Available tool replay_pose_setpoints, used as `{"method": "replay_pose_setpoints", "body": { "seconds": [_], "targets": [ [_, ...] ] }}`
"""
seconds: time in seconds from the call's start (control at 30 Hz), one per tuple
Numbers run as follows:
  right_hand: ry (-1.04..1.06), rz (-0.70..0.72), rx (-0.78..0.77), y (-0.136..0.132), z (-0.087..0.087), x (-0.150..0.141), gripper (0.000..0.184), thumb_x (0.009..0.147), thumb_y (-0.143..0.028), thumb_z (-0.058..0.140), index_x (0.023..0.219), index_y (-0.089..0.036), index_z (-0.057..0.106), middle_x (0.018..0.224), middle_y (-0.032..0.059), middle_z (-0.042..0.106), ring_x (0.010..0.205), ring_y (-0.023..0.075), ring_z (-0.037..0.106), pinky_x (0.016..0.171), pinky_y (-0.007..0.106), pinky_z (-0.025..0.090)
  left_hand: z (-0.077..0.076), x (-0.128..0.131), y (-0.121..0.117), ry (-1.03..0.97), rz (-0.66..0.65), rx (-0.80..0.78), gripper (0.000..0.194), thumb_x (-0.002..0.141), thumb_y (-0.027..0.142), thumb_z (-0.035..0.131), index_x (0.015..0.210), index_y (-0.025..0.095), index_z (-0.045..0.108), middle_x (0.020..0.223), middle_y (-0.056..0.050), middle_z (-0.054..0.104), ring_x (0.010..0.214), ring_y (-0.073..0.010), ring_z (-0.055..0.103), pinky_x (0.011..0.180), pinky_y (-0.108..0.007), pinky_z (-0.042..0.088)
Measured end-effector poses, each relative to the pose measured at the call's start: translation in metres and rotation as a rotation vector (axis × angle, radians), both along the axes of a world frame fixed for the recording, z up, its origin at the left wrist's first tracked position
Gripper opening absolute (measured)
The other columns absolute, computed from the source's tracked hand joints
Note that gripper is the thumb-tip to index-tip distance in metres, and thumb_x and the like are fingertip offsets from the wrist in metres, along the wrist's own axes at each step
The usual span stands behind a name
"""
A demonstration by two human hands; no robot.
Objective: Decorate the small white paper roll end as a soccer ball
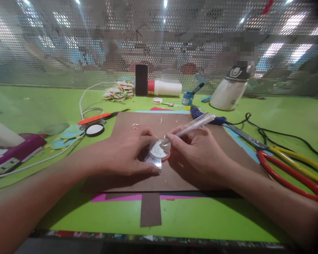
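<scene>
A round white disc (155,148) with lines on its top and a red edge lies on a brown board (132,184). My left hand (122,151) is closed on a clear ruler (154,163), thumb and fingers pressing it against the disc's left side. In my right hand (201,151) is a slim craft knife (197,124) with a pale translucent handle, gripped like a pen. Its tip meets the top of the disc. Small pale shavings (160,120) are scattered on the board.
Large scissors (265,148) and a blue-handled corded tool (208,116) lie to the right. On the left sit a purple power strip (18,153) and an orange knife (94,119). A phone (141,80), a blue jar (187,98) and a white bottle (229,92) stand behind.
</scene>
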State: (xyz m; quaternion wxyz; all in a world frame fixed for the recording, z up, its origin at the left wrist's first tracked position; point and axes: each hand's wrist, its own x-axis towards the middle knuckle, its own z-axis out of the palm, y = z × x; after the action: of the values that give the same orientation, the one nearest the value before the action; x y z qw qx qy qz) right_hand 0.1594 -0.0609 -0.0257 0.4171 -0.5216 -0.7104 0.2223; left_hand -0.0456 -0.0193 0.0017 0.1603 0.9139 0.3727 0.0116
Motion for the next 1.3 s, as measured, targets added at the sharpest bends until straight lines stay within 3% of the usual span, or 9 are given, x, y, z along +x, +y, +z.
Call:
{"method": "replay_pose_setpoints", "body": {
  "seconds": [0.4, 0.7, 1.3],
  "targets": [
    [0.039, 0.009, -0.038, -0.0027, 0.0006, 0.0004, 0.031, 0.099, -0.027, 0.056, 0.07, -0.018, 0.061, 0.059, -0.0038, 0.06, 0.055, 0.0101, 0.052, 0.059, 0.026, 0.042, 0.0068, 0.0048, -0.0036, 0.007, 0.027, -0.043, 0.046, 0.082, 0.059, 0.067, 0.118, 0.03, 0.069, 0.124, -0.003, 0.062, 0.104, -0.0269, 0.063, 0.091, -0.038, 0.047],
    [0.007, 0.006, -0.066, -0.0064, 0.004, -0.0006, 0.033, 0.097, -0.03, 0.056, 0.068, -0.019, 0.063, 0.061, -0.001, 0.065, 0.059, 0.0135, 0.058, 0.061, 0.027, 0.044, 0.0099, 0.0034, -0.0071, -0.004, 0.02, -0.041, 0.044, 0.083, 0.056, 0.067, 0.117, 0.028, 0.069, 0.122, -0.005, 0.062, 0.103, -0.0267, 0.062, 0.092, -0.039, 0.047],
    [-0.029, 0.025, -0.028, -0.0071, 0.0046, -0.0004, 0.035, 0.096, -0.027, 0.057, 0.064, -0.019, 0.065, 0.063, -0.0007, 0.065, 0.063, 0.014, 0.058, 0.062, 0.029, 0.043, 0.004, 0.0014, -0.0037, 0.005, 0.028, -0.015, 0.044, 0.083, 0.059, 0.066, 0.113, 0.028, 0.069, 0.12, -0.005, 0.061, 0.103, -0.0265, 0.061, 0.084, -0.038, 0.047]
  ]
}}
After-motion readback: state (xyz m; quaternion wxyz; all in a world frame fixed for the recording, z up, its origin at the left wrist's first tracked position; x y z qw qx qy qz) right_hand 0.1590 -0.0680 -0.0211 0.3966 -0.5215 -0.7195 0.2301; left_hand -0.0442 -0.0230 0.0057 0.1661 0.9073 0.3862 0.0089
